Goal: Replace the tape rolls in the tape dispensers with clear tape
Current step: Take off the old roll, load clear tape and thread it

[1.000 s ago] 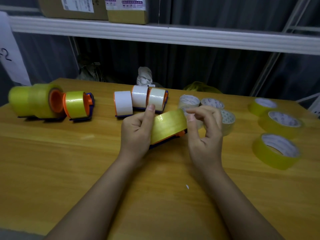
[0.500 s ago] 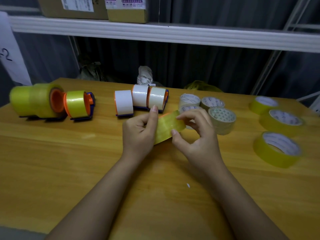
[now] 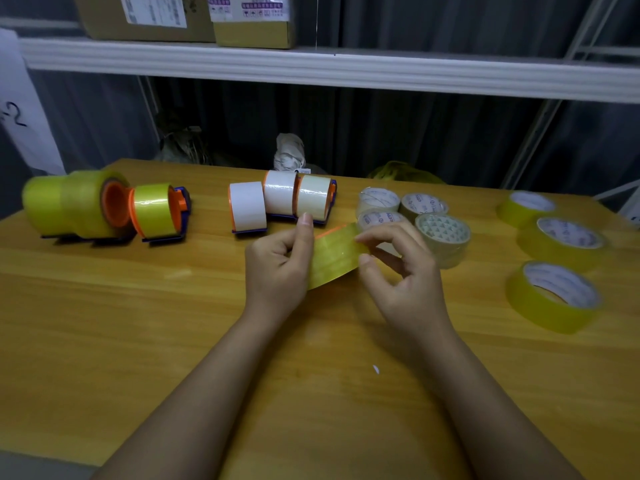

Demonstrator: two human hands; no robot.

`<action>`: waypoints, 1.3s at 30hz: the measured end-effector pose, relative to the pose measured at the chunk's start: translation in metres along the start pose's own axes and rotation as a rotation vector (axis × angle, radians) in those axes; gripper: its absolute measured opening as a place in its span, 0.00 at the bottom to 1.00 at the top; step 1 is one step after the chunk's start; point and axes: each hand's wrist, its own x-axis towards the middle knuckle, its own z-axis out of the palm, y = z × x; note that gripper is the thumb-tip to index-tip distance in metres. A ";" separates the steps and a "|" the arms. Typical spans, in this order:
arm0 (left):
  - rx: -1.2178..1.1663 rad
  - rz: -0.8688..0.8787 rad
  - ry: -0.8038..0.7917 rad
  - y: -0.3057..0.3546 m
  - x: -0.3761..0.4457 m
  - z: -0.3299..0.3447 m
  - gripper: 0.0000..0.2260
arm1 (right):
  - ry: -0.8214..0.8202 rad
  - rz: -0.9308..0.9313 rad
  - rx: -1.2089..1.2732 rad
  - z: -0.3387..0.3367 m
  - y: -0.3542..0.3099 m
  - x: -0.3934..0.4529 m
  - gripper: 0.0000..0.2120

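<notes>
Since 1 s ago, both hands lowered the yellow tape roll (image 3: 333,258) toward the table (image 3: 104,323), w/ right hand (image 3: 403,271) shifting from top to its end. Left hand (image 3: 278,266) gripped it; right fingers pinched, probably to pull it off.

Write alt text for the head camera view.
Over a wooden table, the left hand grips a dispenser holding a yellow tape roll while the right hand pinches its far edge. Loaded dispensers line the back; clear tape rolls and yellow rolls lie right.
</notes>
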 end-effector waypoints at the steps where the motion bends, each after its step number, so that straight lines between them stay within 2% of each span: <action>1: 0.001 -0.005 0.003 -0.001 0.000 0.000 0.26 | -0.033 0.001 -0.004 -0.001 -0.001 -0.001 0.11; 4: 0.001 -0.005 0.005 -0.001 0.001 -0.001 0.25 | -0.091 0.011 -0.051 -0.001 -0.005 -0.001 0.14; 8: -0.001 -0.009 0.001 -0.001 0.001 -0.001 0.26 | -0.103 0.099 0.004 -0.001 -0.007 0.002 0.13; 12: 0.001 -0.019 -0.005 0.000 -0.001 0.000 0.25 | -0.039 0.120 0.013 -0.003 0.000 0.003 0.15; 16: 0.000 -0.030 0.002 -0.001 0.000 0.000 0.25 | -0.069 0.132 0.078 -0.003 -0.002 0.000 0.10; 21: 0.015 -0.020 0.006 -0.001 0.000 -0.001 0.27 | -0.107 0.116 -0.074 0.002 -0.006 -0.001 0.20; 24: 0.023 -0.019 -0.011 -0.002 -0.001 0.000 0.27 | -0.099 0.151 -0.043 0.002 -0.007 0.000 0.22; 32: 0.000 -0.044 -0.016 -0.003 -0.001 0.000 0.26 | -0.105 0.116 -0.051 0.003 -0.006 0.000 0.19; 39: 0.004 -0.029 -0.022 -0.001 -0.002 0.000 0.25 | -0.001 0.103 0.006 0.006 -0.002 0.000 0.15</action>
